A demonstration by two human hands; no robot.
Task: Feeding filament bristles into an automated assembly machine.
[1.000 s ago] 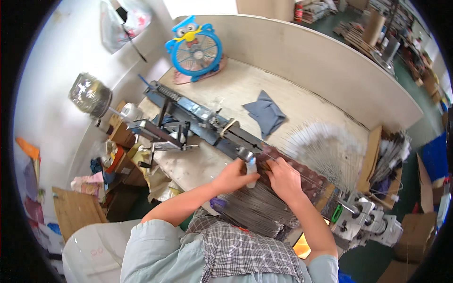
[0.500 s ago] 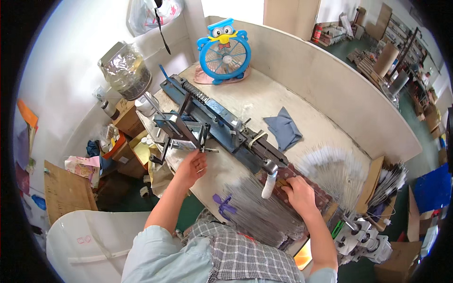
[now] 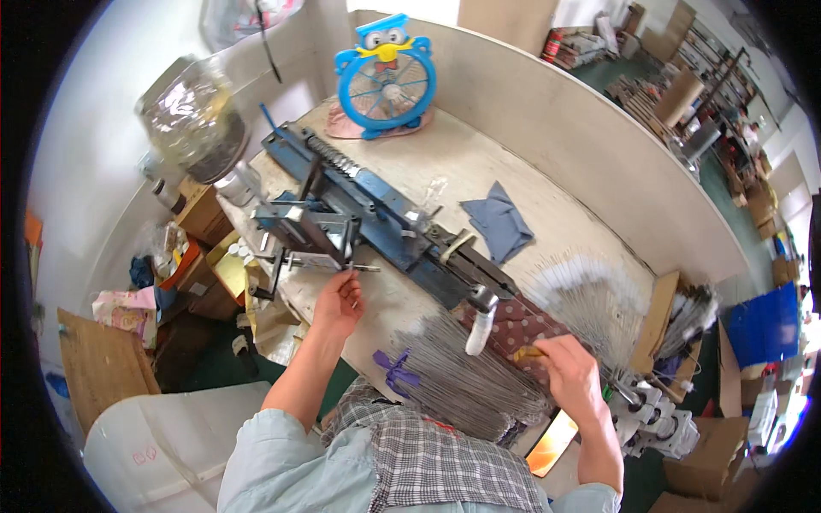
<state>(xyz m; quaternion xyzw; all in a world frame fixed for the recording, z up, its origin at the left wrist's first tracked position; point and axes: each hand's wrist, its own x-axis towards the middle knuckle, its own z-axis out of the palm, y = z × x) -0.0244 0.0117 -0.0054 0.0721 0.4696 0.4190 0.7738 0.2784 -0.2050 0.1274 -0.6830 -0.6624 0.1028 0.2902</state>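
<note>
My left hand (image 3: pixel 340 306) has its fingers curled together beside the metal bracket (image 3: pixel 321 256) of the blue bench machine (image 3: pixel 376 214); what sits between the fingertips, if anything, is hidden. Over the brown dotted cloth (image 3: pixel 522 325), my right hand (image 3: pixel 575 372) pinches a small yellow-brown piece (image 3: pixel 528 352), too small to name. Left of that hand, the machine's lever with a white grip (image 3: pixel 481 332) points toward me. A thick bundle of thin metal wires (image 3: pixel 470 376) lies in front of me, near a purple ribbon (image 3: pixel 395 373).
A blue cartoon-shaped fan (image 3: pixel 386 81) stands at the back of the table, and a grey-blue cloth (image 3: pixel 499 224) lies right of the machine. More wires fan out (image 3: pixel 590 295) at the right. A lit phone (image 3: pixel 552 443) and a grey metal mechanism (image 3: pixel 654 419) are at the near right.
My right hand has moved right and nearer to me, away from the lever. My left hand stays by the bracket. The whole view has shifted slightly.
</note>
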